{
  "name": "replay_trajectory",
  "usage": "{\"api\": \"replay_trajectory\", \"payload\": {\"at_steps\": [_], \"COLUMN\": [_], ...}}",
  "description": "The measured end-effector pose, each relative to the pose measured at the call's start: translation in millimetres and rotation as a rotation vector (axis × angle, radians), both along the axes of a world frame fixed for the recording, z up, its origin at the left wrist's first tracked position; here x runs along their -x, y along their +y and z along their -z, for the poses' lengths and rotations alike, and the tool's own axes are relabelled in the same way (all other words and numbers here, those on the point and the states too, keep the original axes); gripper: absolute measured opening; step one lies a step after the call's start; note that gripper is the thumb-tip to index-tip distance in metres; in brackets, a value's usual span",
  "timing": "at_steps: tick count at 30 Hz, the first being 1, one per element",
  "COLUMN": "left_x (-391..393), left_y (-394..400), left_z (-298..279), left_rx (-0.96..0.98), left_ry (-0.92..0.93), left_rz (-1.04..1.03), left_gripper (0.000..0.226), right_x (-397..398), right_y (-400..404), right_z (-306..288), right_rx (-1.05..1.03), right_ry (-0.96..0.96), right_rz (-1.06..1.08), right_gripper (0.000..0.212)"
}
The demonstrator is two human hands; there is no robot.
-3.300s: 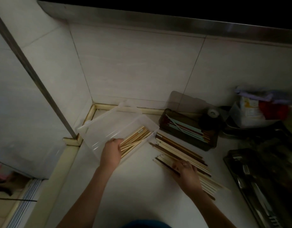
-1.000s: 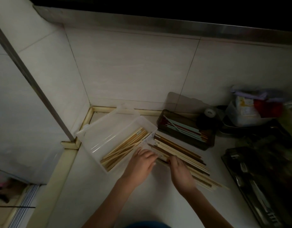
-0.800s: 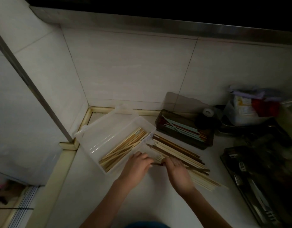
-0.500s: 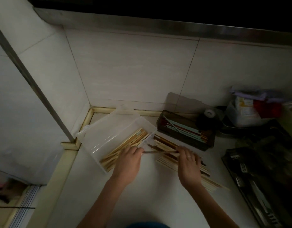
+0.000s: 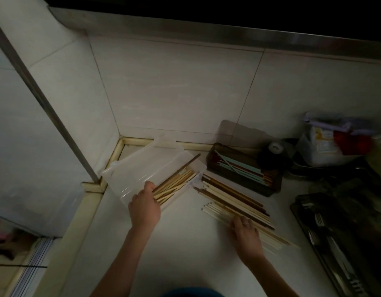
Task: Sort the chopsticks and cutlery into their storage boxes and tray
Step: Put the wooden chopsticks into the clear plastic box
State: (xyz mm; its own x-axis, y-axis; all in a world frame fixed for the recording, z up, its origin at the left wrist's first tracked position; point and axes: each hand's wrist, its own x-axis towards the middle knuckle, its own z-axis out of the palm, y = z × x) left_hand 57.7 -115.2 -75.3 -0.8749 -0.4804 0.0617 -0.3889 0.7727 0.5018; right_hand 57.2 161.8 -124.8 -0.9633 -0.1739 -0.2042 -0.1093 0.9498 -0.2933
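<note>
Right now my left hand (image 5: pixel 145 207) grips the near ends of chopsticks inside the clear box (image 5: pixel 129 175); one brown chopstick (image 5: pixel 188 164) pokes out over its far rim. My right hand (image 5: pixel 245 232) rests on the loose chopsticks (image 5: pixel 236 202) on the counter (image 5: pixel 185 243), fingers bent over them; whether they pinch any I cannot tell. If I let go now, I judge that the brown one could tip out or jam the lid. I count two boxes, clear and dark box (image 5: pixel 245 168), and one cutlery tray (image 5: pixel 339 243); the chopsticks overlap too much to count.
</note>
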Motion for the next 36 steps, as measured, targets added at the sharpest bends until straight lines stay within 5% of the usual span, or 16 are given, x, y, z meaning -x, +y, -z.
{"api": "replay_trajectory", "payload": {"at_steps": [12, 18, 23, 27, 33, 36], "left_x": [6.9, -0.3, -2.5, -0.6, -2.0, -5.6], "left_y": [2.8, 14.6, 48.2, 79.1, 80.2, 73.0], "left_z": [0.6, 5.8, 2.6, 8.3, 4.5, -5.2], "left_rx": [0.055, 0.034, 0.089, 0.169, 0.161, 0.153], "left_ry": [-0.227, -0.042, 0.270, 0.137, 0.047, 0.086], "left_rz": [-0.014, -0.021, 0.411, 0.809, 0.738, 0.668], "left_gripper": [0.032, 0.041, 0.039, 0.036, 0.031, 0.026], "right_x": [2.6, 2.7, 2.6, 4.4, 8.6, 13.3], "right_y": [-10.1, -10.8, -19.2, -35.4, -37.1, -28.4], "right_z": [-1.9, -3.2, -14.9, -28.8, -38.1, -36.6], "right_rx": [-0.045, -0.102, -0.058, 0.036, 0.004, 0.019], "right_ry": [-0.045, 0.008, 0.098, 0.274, 0.418, 0.406], "right_rz": [0.020, -0.009, -0.081, -0.170, -0.245, -0.155], "right_gripper": [0.035, 0.037, 0.038, 0.030, 0.019, 0.032]}}
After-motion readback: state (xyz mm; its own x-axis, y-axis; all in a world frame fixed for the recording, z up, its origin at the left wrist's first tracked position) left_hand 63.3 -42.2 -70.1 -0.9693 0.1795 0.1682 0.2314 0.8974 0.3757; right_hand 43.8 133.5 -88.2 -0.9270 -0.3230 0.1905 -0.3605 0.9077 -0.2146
